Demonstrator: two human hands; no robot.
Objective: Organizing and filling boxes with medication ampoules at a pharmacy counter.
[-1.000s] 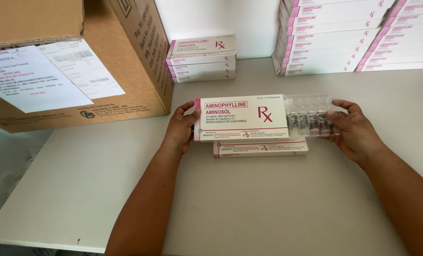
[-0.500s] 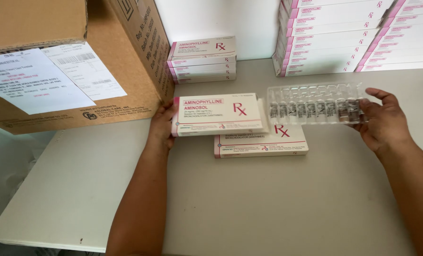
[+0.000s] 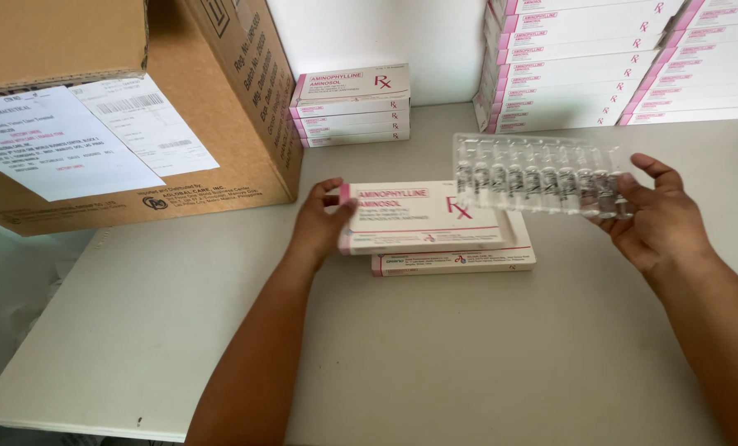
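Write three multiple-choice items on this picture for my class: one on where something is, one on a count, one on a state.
1. Where does the flat carton under the left hand lie?
A. On top of another flat carton
B. Inside the big cardboard box
C. On the tall stack at the back right

2. How many flat cartons are in the small stack at the back, beside the big cardboard box?
A. One
B. Four
C. Nine

3. How is the clear ampoule tray right now?
A. Fully inside a carton
B. Lying flat on the table
C. Out of any carton, in the grip of the right hand

Answers: 1 A, the white and pink carton rests on a second carton on the table. 2 B, four edges show. 3 C, the tray is raised above the cartons, held at its right end.
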